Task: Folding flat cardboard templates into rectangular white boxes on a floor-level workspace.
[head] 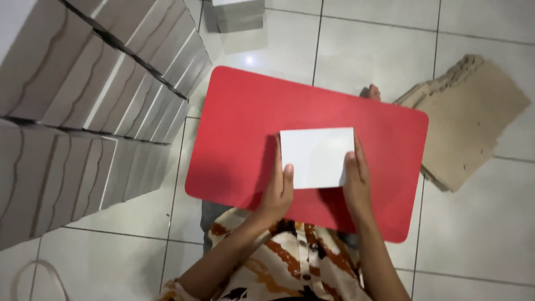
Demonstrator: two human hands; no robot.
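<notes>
Looking down from my head camera, I see closest to me a lap covered in a patterned cloth of cream, orange and black point(290, 262), with both bare forearms reaching forward from it. My left hand point(277, 187) grips the left edge of a flat white rectangular card box point(316, 157), thumb laid on its top face near the lower left corner, fingers out of sight beneath. My right hand point(356, 178) grips the right edge of the same box, thumb on top and fingers along the side, so both grips are closed on it, one at each end. The box is held level just above the middle of a red rectangular board with rounded corners point(239, 128), which serves as a small worktop over the lap; I cannot tell whether the box touches the board. Past the board's far edge a toe point(372, 92) shows. Everything rests on a floor of pale grey tiles point(485, 223). To the right of the board, partly tucked under its edge, lies a pile of flat brown cardboard cut-outs point(473, 117). To the left, rows of finished white and grey boxes point(95, 95) are stacked close together. At the far top, another small stack of white boxes point(237, 14) sits on the tiles.
</notes>
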